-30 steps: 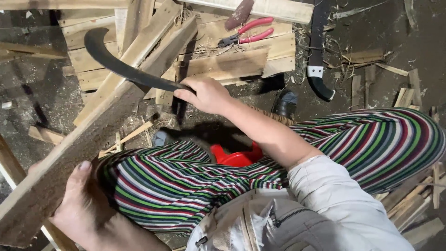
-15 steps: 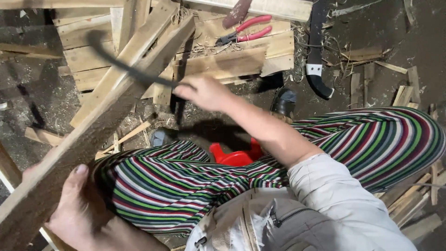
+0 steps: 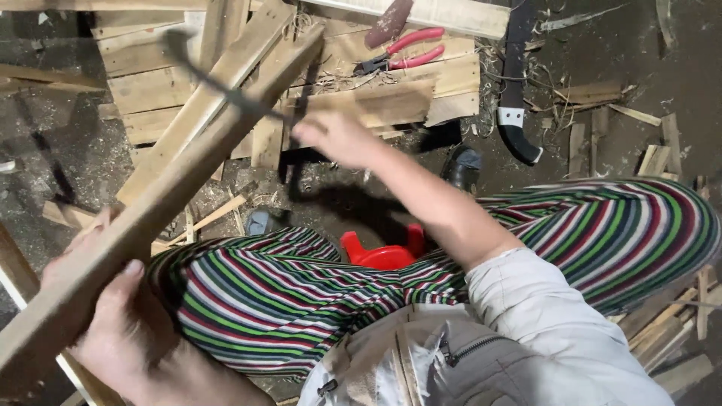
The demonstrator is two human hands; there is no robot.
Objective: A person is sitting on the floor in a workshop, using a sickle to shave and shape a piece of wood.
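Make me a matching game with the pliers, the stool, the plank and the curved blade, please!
Things:
1. pliers
2. stool
3. long plank
4. curved blade

Places:
A. under the striped legs
B. lying on the wooden pallet
C. in the right hand, blurred
D. held at its near end by the left hand

Pairs: 1-B, 2-A, 3-D, 4-C

Both hands (image 3: 113, 331) (image 3: 335, 139) clenched, right arm outstretched

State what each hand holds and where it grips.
Left hand grips the long wooden plank at its near end; right hand holds the curved blade by its handle.
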